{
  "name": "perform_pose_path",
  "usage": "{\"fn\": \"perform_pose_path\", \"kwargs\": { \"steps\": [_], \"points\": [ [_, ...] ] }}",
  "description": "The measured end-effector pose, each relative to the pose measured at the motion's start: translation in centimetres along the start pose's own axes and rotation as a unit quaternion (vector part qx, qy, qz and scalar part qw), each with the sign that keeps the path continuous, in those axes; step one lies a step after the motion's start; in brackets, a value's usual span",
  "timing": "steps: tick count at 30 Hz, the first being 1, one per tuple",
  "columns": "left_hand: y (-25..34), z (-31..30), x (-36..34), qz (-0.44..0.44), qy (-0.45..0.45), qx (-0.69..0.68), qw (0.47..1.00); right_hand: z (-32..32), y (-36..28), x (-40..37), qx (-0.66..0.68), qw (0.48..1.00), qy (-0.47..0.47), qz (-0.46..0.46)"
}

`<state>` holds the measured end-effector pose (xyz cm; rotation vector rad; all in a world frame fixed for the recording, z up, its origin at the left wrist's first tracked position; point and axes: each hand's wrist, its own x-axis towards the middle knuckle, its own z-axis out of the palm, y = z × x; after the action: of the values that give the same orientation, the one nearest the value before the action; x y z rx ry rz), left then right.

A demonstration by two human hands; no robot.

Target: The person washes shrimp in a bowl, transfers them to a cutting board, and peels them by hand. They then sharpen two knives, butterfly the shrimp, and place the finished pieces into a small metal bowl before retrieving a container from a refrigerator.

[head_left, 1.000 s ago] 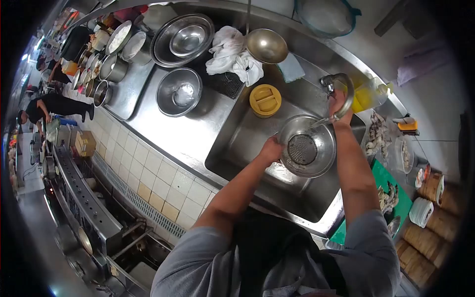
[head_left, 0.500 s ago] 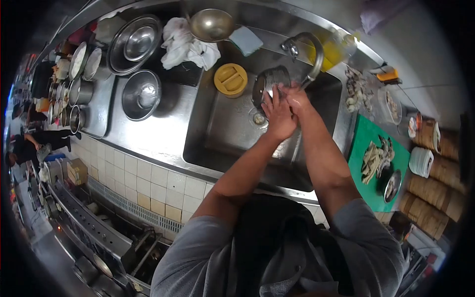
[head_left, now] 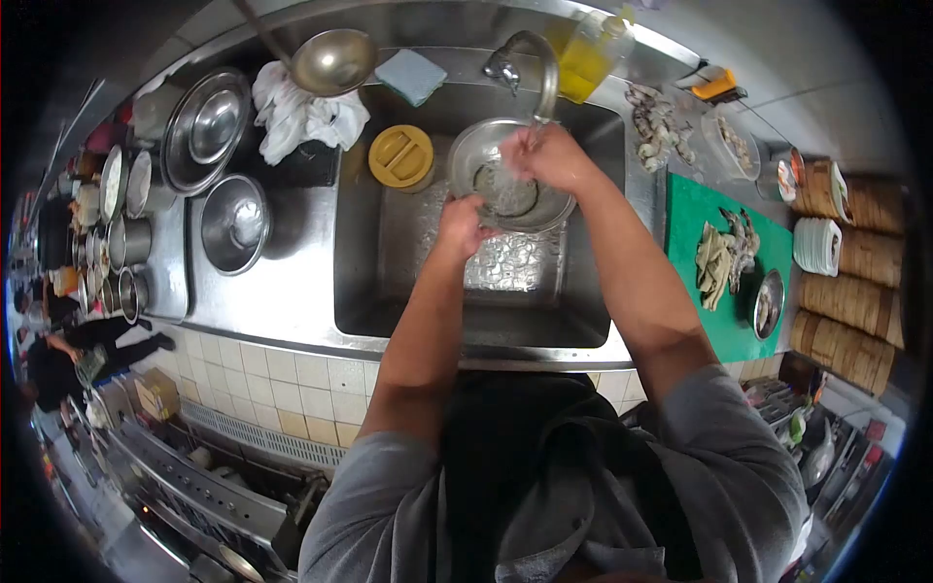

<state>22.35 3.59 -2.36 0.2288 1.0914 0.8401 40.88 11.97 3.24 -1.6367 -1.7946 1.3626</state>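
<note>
A round metal bowl [head_left: 552,212] faces up in the sink [head_left: 389,291], beneath the curved faucet [head_left: 548,83]. Splashing water and a dark ring show inside it. My left hand [head_left: 461,229] grips the bowl's near left rim, thumb toward the inside. Over the bowl's far right side, my right hand [head_left: 549,157] hangs right by the spout. Its fingers point left above the splashing water and are smeared by motion. Just left of the bowl stands a container with a yellow lid [head_left: 400,157].
A ladle [head_left: 333,62], white cloth [head_left: 296,112] and blue sponge cloth [head_left: 412,76] lie behind the sink. An empty metal bowl [head_left: 235,224] sits at left. On the right, a green cutting board [head_left: 714,316] carries a crumpled cloth and a small bowl [head_left: 768,303]. Bamboo steamers [head_left: 844,296] line the far right.
The bowl has gone from tilted on its side to facing up. My hands have parted: the left to its near rim, the right up by the spout. The whole view has shifted.
</note>
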Motion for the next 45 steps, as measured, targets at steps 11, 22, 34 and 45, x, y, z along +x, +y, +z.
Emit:
{"fn": "perform_pose_path", "kwargs": {
  "steps": [11, 22, 34, 45],
  "points": [
    [-0.4, 0.4, -6.3, 0.021, 0.035, 0.205, 0.978, -1.1, -0.4, 10.3, 0.059, 0.97, 0.232, 0.032],
    [-6.0, -7.5, 5.1, 0.315, 0.048, 0.531, 0.785, -2.3, -1.5, 4.7, 0.108, 0.958, 0.258, 0.063],
    [-7.2, -10.5, 6.2, -0.124, 0.087, 0.188, 0.971, -16.4, 9.1, -34.7, -0.085, 0.842, 0.504, 0.174],
    [-6.7, -5.7, -9.2, 0.121, 0.164, 0.301, 0.932, -20.6, 22.5, -50.4, 0.178, 0.673, 0.621, 0.362]
  ]
}}
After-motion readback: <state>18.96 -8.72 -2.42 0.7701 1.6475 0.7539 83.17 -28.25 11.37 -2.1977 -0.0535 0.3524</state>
